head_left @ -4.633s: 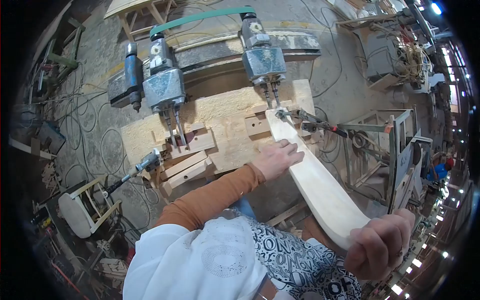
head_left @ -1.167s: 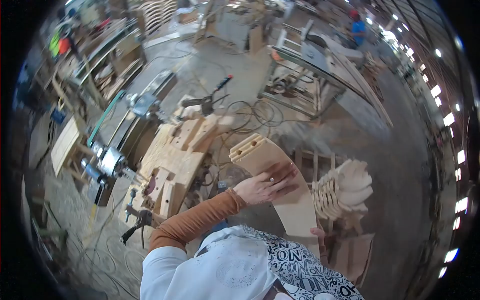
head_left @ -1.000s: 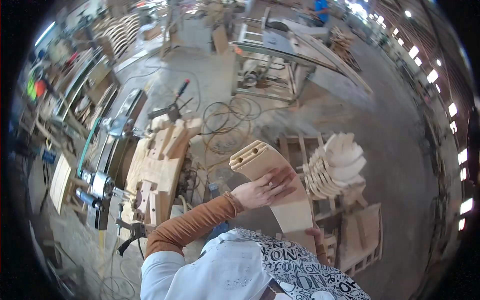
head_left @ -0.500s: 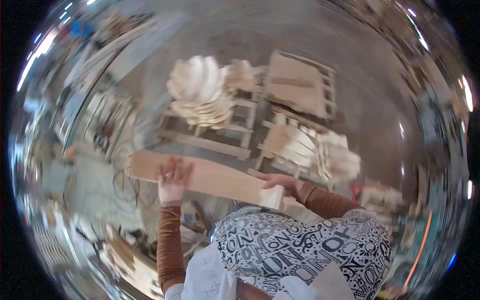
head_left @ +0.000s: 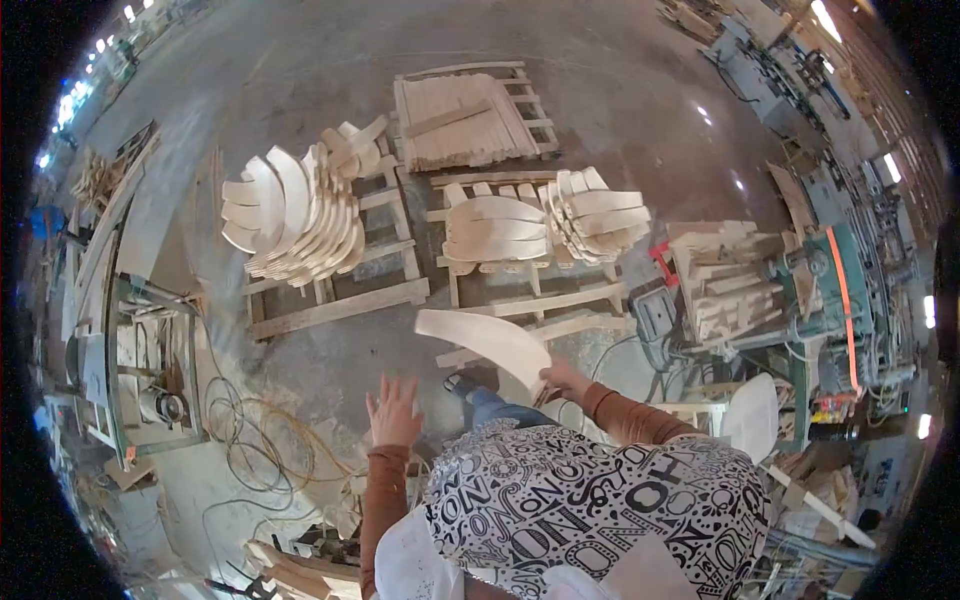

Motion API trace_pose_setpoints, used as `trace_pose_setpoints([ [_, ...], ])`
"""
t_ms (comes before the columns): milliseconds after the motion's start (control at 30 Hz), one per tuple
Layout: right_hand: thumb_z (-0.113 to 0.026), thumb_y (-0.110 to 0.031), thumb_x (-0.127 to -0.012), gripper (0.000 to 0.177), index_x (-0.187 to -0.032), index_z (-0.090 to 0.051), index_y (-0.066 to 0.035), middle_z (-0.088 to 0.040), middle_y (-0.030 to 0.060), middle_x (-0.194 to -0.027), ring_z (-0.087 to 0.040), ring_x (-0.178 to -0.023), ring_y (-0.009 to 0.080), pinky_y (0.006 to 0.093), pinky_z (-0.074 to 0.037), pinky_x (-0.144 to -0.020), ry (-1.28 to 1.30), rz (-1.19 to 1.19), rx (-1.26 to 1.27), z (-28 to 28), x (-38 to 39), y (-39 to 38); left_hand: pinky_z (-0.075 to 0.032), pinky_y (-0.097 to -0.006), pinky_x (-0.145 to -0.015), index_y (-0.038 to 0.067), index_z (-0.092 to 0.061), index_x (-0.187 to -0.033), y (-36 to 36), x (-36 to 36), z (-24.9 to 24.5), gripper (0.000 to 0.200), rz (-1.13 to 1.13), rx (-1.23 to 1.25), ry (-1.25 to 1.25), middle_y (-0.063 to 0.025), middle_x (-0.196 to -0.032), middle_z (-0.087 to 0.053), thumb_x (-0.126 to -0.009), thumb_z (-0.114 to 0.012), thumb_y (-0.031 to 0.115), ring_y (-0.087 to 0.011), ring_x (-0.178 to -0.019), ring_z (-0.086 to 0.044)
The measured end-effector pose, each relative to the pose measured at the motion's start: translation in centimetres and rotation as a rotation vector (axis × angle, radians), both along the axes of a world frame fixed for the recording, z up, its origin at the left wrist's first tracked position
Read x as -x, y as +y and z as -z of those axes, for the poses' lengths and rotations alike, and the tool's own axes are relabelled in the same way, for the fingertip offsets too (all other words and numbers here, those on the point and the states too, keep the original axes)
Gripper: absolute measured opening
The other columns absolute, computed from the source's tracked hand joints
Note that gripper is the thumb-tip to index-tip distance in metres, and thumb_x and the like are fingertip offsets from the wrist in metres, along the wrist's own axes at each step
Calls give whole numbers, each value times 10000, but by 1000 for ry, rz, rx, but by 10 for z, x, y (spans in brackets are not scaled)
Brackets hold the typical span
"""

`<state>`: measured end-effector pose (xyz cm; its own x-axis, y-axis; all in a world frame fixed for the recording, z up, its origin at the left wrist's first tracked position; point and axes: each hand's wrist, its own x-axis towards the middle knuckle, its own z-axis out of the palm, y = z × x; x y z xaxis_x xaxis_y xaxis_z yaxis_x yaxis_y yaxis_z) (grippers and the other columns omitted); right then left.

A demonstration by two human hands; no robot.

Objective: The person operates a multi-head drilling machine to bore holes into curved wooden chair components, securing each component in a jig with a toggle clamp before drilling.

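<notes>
1. Curved wooden piece [head_left: 487, 341]: a pale, bowed board held in the air above the floor [head_left: 300, 70], just in front of the person's body. Its long axis runs from a free, rounded end at upper left down to the held end at lower right.
2. Far left: a metal frame stand [head_left: 150, 370] sits on the floor, with loose cables [head_left: 262, 440] coiled beside it.
3. Left hand [head_left: 393, 412]: its grip is spread, fingers fanned wide, and it holds nothing. It is below and to the left of the board's free end, near it but clearly apart.
4. Left pallet [head_left: 340, 305]: it carries a fanned stack of similar curved pieces [head_left: 295, 215], up and to the left of the board's free end.
5. Right hand [head_left: 563, 380]: its grip is pressed together on the board's lower right end, so this hand alone carries the board. From that hand the board reaches away up and to the left, and its free end lies between the two pallets as seen from above.
6. Second pallet [head_left: 530, 300]: it lies just beyond the board and bears two more bundles of bowed pieces [head_left: 545, 225]. Behind it, a third pallet holds flat slats [head_left: 465, 120].
7. Far right: a green woodworking machine [head_left: 810, 290] stands among stacked offcuts, well apart from both hands.
</notes>
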<state>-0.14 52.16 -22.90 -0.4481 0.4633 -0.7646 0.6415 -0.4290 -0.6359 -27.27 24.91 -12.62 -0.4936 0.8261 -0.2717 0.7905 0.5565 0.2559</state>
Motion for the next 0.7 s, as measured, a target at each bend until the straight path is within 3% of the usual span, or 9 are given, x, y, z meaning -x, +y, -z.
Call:
trace_pose_setpoints([
  [100, -577, -44, -804, 388, -1170, -506, 62, -604, 184, -933, -672, -779, 335, 510, -604, -650, 4, 321, 152, -50, -35, -21, -242, -606, -1109, 249, -399, -1457, -52, -17, 30, 769, -31, 100, -160, -107, -1434, -451, -761, -726, 250, -308, -1411, -311],
  [133, -577, -44, -804, 388, -1170, -506, 62, -604, 184, -933, -672, -779, 335, 510, -604, -650, 0, 334, 148, -42, -53, -26, -273, -589, -1097, 246, -405, -1454, -71, -19, 46, 763, -47, 179, -190, -120, -1412, -470, -764, -729, 257, -315, -1383, -347],
  [200, -567, -44, -820, 267, -1058, -505, 60, -596, 232, -880, -665, -716, 427, 620, -582, -645, -64, 606, 257, -24, -87, -39, -305, -572, -1086, 243, -411, -1451, -107, -21, 85, 756, -58, 256, -223, -132, -1390, -489, -766, -732, 265, -322, -1355, -383],
  [367, -528, -27, -841, 353, -1150, -412, 98, -547, 298, -1064, -622, -927, 504, 648, -556, -773, -48, 971, 409, 2, -134, -60, -438, -467, -995, 244, -463, -1404, -174, -41, 155, 756, -238, 562, -474, -153, -1276, -579, -720, -780, 295, -350, -1197, -536],
  [400, -528, -27, -841, 353, -1150, -412, 98, -547, 298, -1064, -622, -927, 504, 648, -556, -773, -44, 980, 412, 1, -138, -61, -438, -467, -995, 244, -463, -1404, -191, -47, 165, 756, -229, 565, -467, -153, -1276, -579, -720, -780, 295, -350, -1197, -536],
  [467, -519, -31, -848, 366, -1177, -416, 91, -550, 305, -1083, -629, -918, 495, 645, -558, -772, 29, 1011, 446, -5, -139, -55, -477, -481, -921, 266, -492, -1387, -213, -55, 180, 758, -142, 102, -465, -162, -1179, -641, -694, -799, 296, -379, -1089, -601],
  [500, -519, -31, -848, 366, -1177, -416, 91, -550, 305, -1083, -629, -918, 495, 645, -558, -772, 38, 1017, 447, -7, -138, -48, -477, -481, -921, 266, -492, -1387, -205, -57, 170, 758, -133, 100, -458, -162, -1179, -641, -694, -799, 296, -379, -1089, -601],
  [567, -514, -58, -859, 392, -1211, -417, 84, -554, 303, -1122, -624, -951, 481, 652, -545, -801, 79, 988, 429, -11, -134, -31, -489, -495, -886, 215, -515, -1376, -191, -67, 143, 734, -236, 449, -449, -177, -1099, -674, -703, -786, 329, -399, -1031, -623],
  [700, -500, -117, -881, 396, -1224, -449, 74, -562, 270, -1183, -606, -1032, 457, 661, -514, -861, 234, 985, 414, -19, -123, 19, -494, -481, -891, 85, -511, -1356, -187, -83, 181, 778, -256, 299, -426, -188, -1126, -670, -706, -762, 431, -381, -1054, -625],
])
